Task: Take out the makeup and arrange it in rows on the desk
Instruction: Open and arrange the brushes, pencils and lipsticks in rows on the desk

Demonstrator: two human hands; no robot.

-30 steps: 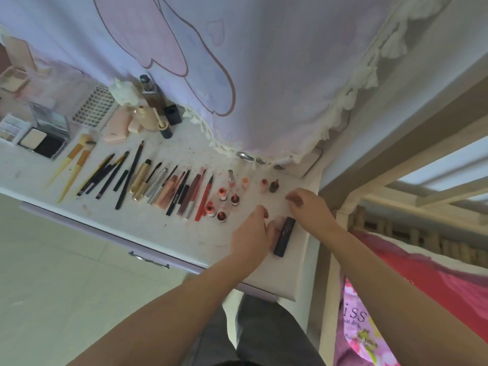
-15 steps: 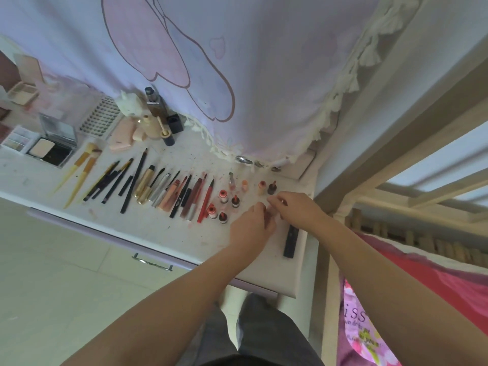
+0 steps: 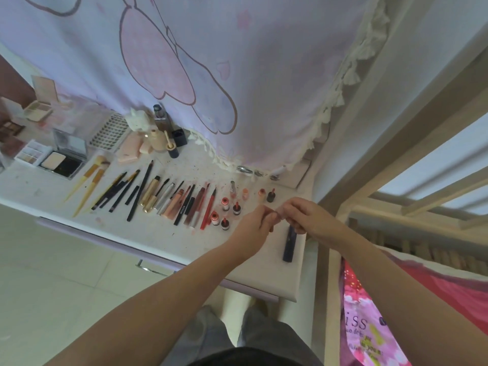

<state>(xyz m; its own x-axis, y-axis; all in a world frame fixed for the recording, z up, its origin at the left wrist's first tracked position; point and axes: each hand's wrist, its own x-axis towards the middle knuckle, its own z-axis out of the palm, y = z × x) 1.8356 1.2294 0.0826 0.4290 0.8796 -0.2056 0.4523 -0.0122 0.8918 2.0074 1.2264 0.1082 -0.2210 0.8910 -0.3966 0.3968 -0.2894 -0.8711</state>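
a: both hands up over the desk [image 3: 148, 228] at about 3 o'clock of the laid-out row. left hand [image 3: 252, 228] and right hand [image 3: 307, 219] meeting fingertip to fingertip, pinching a small pinkish item [image 3: 274, 213] between them. too small and too covered to name. curled fingers on both, so gripping, not flat.

b: and the dark tube?

a: dark tube [image 3: 290, 243] lying flat on the desk, just under the right hand, pointing roughly 12 to 6. not held.

b: containers?

a: open powder compact [image 3: 63, 161] at 9 o'clock, lid propped up, one pale pan and one dark pan inside. small eyeshadow palette [image 3: 29, 154] just left of it, several light squares showing. another open case [image 3: 38, 109] further back toward 10 o'clock, contents hard to tell. white gridded tray [image 3: 109, 133] behind the compact, rows of small dark dots in it, can't say what.

b: the rows?

a: two wooden-handled brushes [image 3: 89, 178], then black pencils [image 3: 118, 191], a gold tube [image 3: 150, 194], pink and red sticks [image 3: 184, 204], all side by side, slanted the same way. small round bottles [image 3: 224, 204] in two short lines right of those, ending near the hands. cluster of taller bottles [image 3: 161, 136] standing at 11 o'clock against the pale printed curtain [image 3: 237, 62].
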